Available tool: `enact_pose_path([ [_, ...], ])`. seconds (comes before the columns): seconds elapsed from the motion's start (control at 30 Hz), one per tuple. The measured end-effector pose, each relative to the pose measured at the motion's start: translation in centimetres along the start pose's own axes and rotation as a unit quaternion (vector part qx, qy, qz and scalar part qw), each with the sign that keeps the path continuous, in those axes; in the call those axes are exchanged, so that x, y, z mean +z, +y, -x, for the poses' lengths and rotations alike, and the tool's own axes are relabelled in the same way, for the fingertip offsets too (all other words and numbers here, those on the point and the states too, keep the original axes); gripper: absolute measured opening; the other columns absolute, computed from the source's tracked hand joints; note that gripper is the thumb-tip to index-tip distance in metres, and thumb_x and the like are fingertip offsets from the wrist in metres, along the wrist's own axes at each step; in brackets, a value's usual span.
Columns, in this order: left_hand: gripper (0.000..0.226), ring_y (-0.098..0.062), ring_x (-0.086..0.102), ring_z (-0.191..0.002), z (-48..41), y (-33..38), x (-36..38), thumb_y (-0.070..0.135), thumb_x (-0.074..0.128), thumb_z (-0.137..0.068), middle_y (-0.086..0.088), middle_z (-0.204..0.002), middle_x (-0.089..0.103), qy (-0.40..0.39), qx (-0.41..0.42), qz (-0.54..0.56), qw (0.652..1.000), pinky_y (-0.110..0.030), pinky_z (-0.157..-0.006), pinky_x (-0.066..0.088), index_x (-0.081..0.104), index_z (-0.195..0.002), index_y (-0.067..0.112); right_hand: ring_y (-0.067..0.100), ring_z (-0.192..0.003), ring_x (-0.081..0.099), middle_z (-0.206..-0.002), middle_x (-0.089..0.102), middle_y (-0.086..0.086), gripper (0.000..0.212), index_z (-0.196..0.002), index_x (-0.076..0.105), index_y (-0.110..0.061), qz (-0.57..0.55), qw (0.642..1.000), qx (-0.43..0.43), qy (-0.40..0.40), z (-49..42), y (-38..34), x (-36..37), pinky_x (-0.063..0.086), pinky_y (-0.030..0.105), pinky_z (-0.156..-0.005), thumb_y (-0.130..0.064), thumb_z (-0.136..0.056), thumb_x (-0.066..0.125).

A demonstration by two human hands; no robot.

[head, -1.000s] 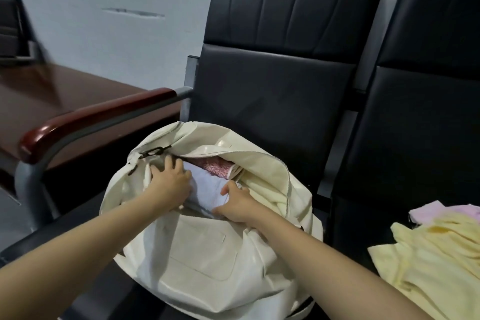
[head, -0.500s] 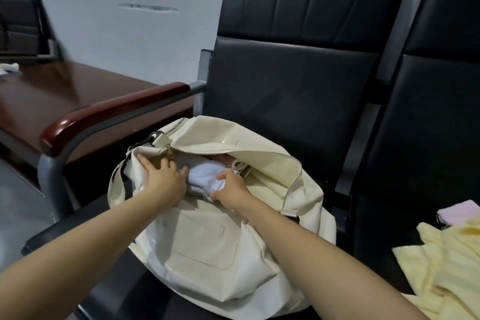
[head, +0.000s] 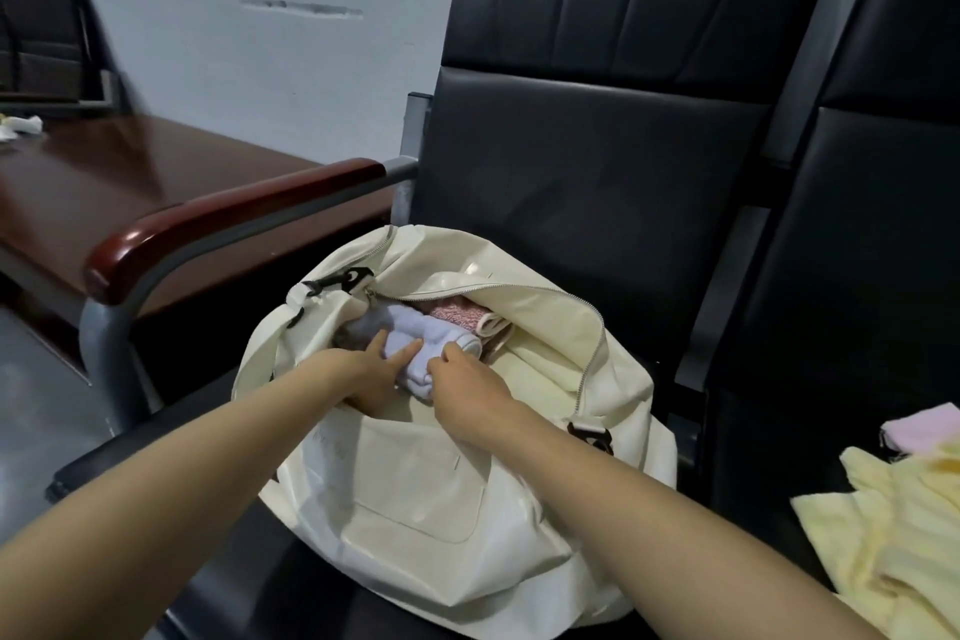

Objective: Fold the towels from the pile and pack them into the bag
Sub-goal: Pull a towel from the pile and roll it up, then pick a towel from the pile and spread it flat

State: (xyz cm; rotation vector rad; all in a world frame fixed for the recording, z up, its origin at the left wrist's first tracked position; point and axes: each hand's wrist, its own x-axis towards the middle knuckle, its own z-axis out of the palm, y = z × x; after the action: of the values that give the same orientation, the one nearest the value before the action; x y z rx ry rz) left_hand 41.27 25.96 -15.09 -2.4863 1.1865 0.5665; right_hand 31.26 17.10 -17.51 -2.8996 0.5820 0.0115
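1. Two black padded seats make up the bench (head: 571, 172), with a red-brown armrest (head: 218, 229) on its left.
2. My cream bag (head: 415, 509) sits on the left seat, its zip open at the top.
3. Loose yellow towels (head: 893, 535) lie heaped on the right seat, with a pink towel (head: 924, 429) just behind them.
4. My left hand (head: 371, 377) presses straight fingers on the white towel (head: 415, 338) in the bag's mouth. My right hand (head: 467, 390) pinches the towel's near end with curled fingers.
5. Beside the white towel, deeper in the bag, lies a speckled pink cloth (head: 452, 312).
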Motion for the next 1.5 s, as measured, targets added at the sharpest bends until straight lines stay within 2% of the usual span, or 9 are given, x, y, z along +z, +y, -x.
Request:
enact_pose_path([
  [0.17, 0.073, -0.036, -0.007, -0.147, -1.2, -1.3, 0.0, 0.035, 0.04, -0.099, -0.009, -0.157, -0.025, 0.028, 0.021, 0.039, 0.999, -0.044, -0.119, 0.011, -0.013, -0.149, 0.039, 0.033, -0.129, 0.042, -0.145, 0.033, 0.01, 0.044, -0.14, 0.043, -0.01, -0.037, 0.998, 0.011, -0.055, -0.6, 1.0, -0.9, 0.041, 0.04, -0.103, -0.01, -0.097, 0.045],
  [0.33, 0.045, -0.026, 0.041, -0.132, 1.0, 0.5, -2.4, 0.018, 0.043, -0.099, -0.009, -0.148, 0.041, 0.115, 0.033, 0.095, 0.988, -0.027, -0.102, 0.033, 0.04, -0.144, 0.017, 0.031, -0.116, 0.054, -0.127, 0.058, 0.012, 0.034, -0.123, 0.06, -0.012, -0.125, 0.991, 0.033, -0.024, 2.4, 3.5, -4.2, 0.046, 0.038, -0.096, -0.01, -0.093, 0.044],
  [0.5, 0.028, -0.032, 0.057, -0.112, 5.4, 7.2, -4.7, 0.011, 0.047, -0.094, -0.012, -0.12, 0.064, 0.241, 0.109, 0.117, 0.957, -0.035, -0.091, 0.044, 0.064, -0.116, 0.007, 0.024, -0.12, 0.05, -0.133, 0.051, 0.006, 0.036, -0.129, 0.056, -0.019, -0.14, 0.984, 0.084, 0.073, 10.7, 8.6, -9.1, 0.043, 0.035, -0.099, -0.014, -0.098, 0.038],
  [0.67, 0.03, -0.024, 0.054, -0.116, 11.4, 17.6, -5.9, 0.017, 0.05, -0.094, -0.002, -0.124, 0.062, 0.279, 0.208, 0.173, 0.921, -0.028, -0.088, 0.041, 0.062, -0.121, 0.017, 0.021, -0.122, 0.051, -0.131, 0.052, 0.003, 0.033, -0.13, 0.056, -0.018, -0.118, 0.972, 0.164, 0.12, 24.4, 14.8, -13.4, 0.041, 0.031, -0.1, -0.022, -0.098, 0.05],
  [0.8, 0.029, -0.022, 0.057, -0.11, 16.7, 26.9, -5.3, 0.021, 0.052, -0.094, -0.001, -0.119, 0.064, 0.233, 0.299, 0.188, 0.906, -0.031, -0.088, 0.047, 0.061, -0.121, 0.017, 0.019, -0.116, 0.053, -0.128, 0.056, 0.003, 0.031, -0.125, 0.059, -0.018, -0.117, 0.943, 0.258, 0.177, 36.5, 19.5, -15.0, 0.039, 0.025, -0.088, -0.022, -0.095, 0.054],
  [1.03, 0.032, -0.021, 0.054, -0.115, 23.9, 38.7, -1.8, 0.026, 0.056, -0.093, -0.001, -0.131, 0.057, 0.198, 0.353, 0.207, 0.891, -0.035, -0.094, 0.046, 0.059, -0.124, 0.02, 0.025, -0.116, 0.053, -0.129, 0.054, 0.011, 0.033, -0.126, 0.058, -0.013, -0.122, 0.908, 0.358, 0.178, 51.8, 24.9, -13.2, 0.038, 0.026, -0.093, -0.02, -0.093, 0.059],
  [1.2, 0.033, -0.018, 0.055, -0.113, 25.5, 41.6, 1.6, 0.026, 0.056, -0.093, -0.001, -0.13, 0.057, 0.217, 0.327, 0.242, 0.887, -0.029, -0.09, 0.044, 0.058, -0.125, 0.017, 0.025, -0.113, 0.052, -0.127, 0.054, 0.013, 0.032, -0.125, 0.057, -0.011, -0.163, 0.897, 0.364, 0.191, 54.1, 25.5, -10.8, 0.036, 0.022, -0.083, -0.017, -0.093, 0.057],
  [1.33, 0.036, -0.02, 0.055, -0.111, 23.8, 41.5, 3.7, 0.027, 0.055, -0.093, -0.002, -0.129, 0.056, 0.231, 0.297, 0.262, 0.889, -0.029, -0.085, 0.044, 0.055, -0.128, 0.018, 0.023, -0.114, 0.054, -0.126, 0.055, 0.009, 0.035, -0.124, 0.059, -0.011, -0.202, 0.893, 0.35, 0.198, 51.3, 24.6, -7.8, 0.038, 0.024, -0.087, -0.026, -0.092, 0.062],
  [1.5, 0.039, -0.022, 0.055, -0.108, 20.2, 41.0, 5.7, 0.028, 0.054, -0.092, -0.006, -0.125, 0.053, 0.193, 0.292, 0.23, 0.908, -0.028, -0.082, 0.041, 0.052, -0.13, 0.017, 0.024, -0.109, 0.055, -0.115, 0.059, 0.007, 0.037, -0.114, 0.061, -0.01, -0.162, 0.903, 0.357, 0.176, 46.7, 25.1, -5.0, 0.039, 0.029, -0.08, -0.037, -0.089, 0.062],
])
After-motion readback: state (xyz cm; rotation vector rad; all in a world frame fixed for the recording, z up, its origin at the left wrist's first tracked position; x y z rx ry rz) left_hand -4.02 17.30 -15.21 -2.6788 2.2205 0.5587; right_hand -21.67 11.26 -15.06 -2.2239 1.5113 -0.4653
